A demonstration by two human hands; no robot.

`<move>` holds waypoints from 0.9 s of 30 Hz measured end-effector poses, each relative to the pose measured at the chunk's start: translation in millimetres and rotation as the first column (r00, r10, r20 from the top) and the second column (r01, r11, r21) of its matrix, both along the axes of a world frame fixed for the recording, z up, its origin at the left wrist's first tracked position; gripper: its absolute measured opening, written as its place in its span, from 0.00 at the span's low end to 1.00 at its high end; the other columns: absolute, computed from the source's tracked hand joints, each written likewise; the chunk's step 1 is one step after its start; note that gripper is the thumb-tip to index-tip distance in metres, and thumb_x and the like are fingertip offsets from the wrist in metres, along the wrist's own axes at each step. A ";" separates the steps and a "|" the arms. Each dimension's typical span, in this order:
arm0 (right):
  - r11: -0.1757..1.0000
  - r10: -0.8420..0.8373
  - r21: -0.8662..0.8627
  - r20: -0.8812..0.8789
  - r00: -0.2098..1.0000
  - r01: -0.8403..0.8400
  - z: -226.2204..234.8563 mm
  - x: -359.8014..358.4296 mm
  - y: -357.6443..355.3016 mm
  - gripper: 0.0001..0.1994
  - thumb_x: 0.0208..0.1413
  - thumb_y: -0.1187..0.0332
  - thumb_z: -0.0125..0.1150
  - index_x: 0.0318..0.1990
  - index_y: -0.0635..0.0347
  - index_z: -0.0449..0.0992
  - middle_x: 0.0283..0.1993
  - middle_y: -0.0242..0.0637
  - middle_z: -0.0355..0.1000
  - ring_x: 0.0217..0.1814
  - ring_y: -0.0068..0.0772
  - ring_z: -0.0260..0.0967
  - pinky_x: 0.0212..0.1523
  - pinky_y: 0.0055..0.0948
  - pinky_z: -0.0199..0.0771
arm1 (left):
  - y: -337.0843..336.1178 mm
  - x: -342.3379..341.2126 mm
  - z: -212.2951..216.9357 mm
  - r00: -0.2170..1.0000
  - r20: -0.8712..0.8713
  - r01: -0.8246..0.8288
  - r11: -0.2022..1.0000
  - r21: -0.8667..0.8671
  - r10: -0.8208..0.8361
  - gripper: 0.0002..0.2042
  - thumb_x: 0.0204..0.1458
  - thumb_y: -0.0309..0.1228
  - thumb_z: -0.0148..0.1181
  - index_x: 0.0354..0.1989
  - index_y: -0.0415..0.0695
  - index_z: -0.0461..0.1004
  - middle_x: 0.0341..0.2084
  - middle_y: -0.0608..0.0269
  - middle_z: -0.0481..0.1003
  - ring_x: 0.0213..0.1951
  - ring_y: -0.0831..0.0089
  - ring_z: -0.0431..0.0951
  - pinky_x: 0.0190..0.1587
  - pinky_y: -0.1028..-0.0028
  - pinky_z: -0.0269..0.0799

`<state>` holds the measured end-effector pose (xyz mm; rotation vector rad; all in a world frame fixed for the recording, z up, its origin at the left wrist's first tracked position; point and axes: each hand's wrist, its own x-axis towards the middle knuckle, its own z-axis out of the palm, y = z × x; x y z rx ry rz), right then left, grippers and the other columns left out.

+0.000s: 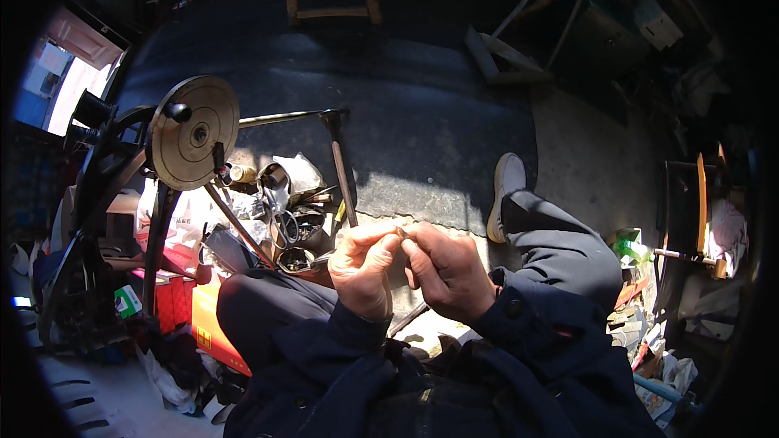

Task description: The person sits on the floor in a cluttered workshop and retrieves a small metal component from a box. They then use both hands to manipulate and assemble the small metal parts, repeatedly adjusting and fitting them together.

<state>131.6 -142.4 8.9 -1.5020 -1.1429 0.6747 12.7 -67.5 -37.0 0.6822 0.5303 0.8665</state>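
Sunlit skin is catching the light where both hands are meeting above the person's lap. The left hand (pixel 363 264) is curling inward with its thumb and forefinger pressing toward a tiny item (pixel 400 232) that is sitting right at the meeting point of the two sets of fingertips; the right hand (pixel 445 269) is pinching toward the same spot from the other side. That item is too small and too washed out by glare to name, and its long axis cannot be told. Both hands are clenching in a fine pinch, touching or nearly touching each other, so neither is clearly nearer: the item is lying between them, slightly above the knuckles and toward the far side of the grip.

Beyond the hands, a hammer (pixel 340 164) is lying with its handle running toward the person and its head pointing away. To the left, a round metal handwheel (pixel 195 133) is standing on a dark machine frame, with scissors (pixel 283 225) and loose clutter just beside its base. A red box (pixel 174 292) is resting near the left knee, and a grey shoe (pixel 505 191) is showing past the right knee.
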 end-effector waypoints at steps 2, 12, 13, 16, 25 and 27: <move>1.000 -0.009 -0.003 0.021 1.000 0.009 0.6 0.7 0.0 0.06 0.64 0.79 0.51 0.42 0.67 0.75 0.23 0.36 0.71 0.22 0.25 0.72 0.24 0.24 0.68 | 0.4 0.9 -1.8 0.999 -0.035 -0.014 0.999 0.038 0.016 0.07 0.57 0.16 0.60 0.43 0.35 0.77 0.40 0.52 0.81 0.42 0.69 0.80 0.51 0.71 0.75; 1.000 0.004 -0.001 0.097 0.995 -0.004 8.1 3.7 -1.2 0.03 0.63 0.79 0.54 0.40 0.66 0.74 0.21 0.37 0.71 0.21 0.29 0.73 0.23 0.26 0.70 | 6.3 -0.6 -0.6 0.982 0.170 0.109 0.985 -0.135 -0.086 0.07 0.58 0.19 0.58 0.44 0.37 0.75 0.42 0.53 0.80 0.43 0.69 0.79 0.51 0.70 0.74; 1.000 0.003 -0.009 0.078 0.997 -0.002 9.4 3.4 -1.4 0.03 0.63 0.79 0.54 0.40 0.66 0.74 0.21 0.37 0.71 0.20 0.28 0.73 0.23 0.26 0.70 | 6.4 -0.3 0.9 0.964 0.249 0.142 0.974 -0.177 -0.096 0.07 0.58 0.21 0.58 0.44 0.38 0.74 0.43 0.52 0.79 0.44 0.68 0.79 0.51 0.69 0.74; 0.999 -0.002 -0.050 0.002 1.000 0.002 13.7 3.4 -2.4 0.03 0.63 0.76 0.54 0.42 0.63 0.71 0.25 0.50 0.71 0.26 0.52 0.75 0.26 0.39 0.71 | 12.8 1.0 4.4 0.926 0.349 0.231 0.947 -0.223 -0.144 0.07 0.55 0.28 0.58 0.41 0.42 0.71 0.45 0.50 0.78 0.48 0.63 0.77 0.53 0.62 0.72; 0.999 -0.035 0.033 -0.010 0.999 0.036 16.0 -1.7 -0.4 0.07 0.63 0.79 0.51 0.42 0.67 0.77 0.21 0.33 0.72 0.21 0.21 0.71 0.24 0.23 0.70 | 18.5 -0.6 10.1 0.919 0.361 0.279 0.907 -0.316 -0.157 0.11 0.46 0.33 0.61 0.35 0.45 0.69 0.42 0.54 0.77 0.49 0.62 0.75 0.58 0.63 0.67; 0.999 -0.033 0.028 -0.019 0.999 0.034 16.0 -1.6 -0.7 0.07 0.64 0.79 0.51 0.42 0.67 0.77 0.21 0.33 0.71 0.21 0.21 0.71 0.24 0.23 0.70 | 18.1 -0.9 9.1 0.929 0.338 0.268 0.904 -0.332 -0.151 0.11 0.46 0.34 0.62 0.35 0.46 0.68 0.42 0.55 0.76 0.49 0.63 0.75 0.58 0.64 0.66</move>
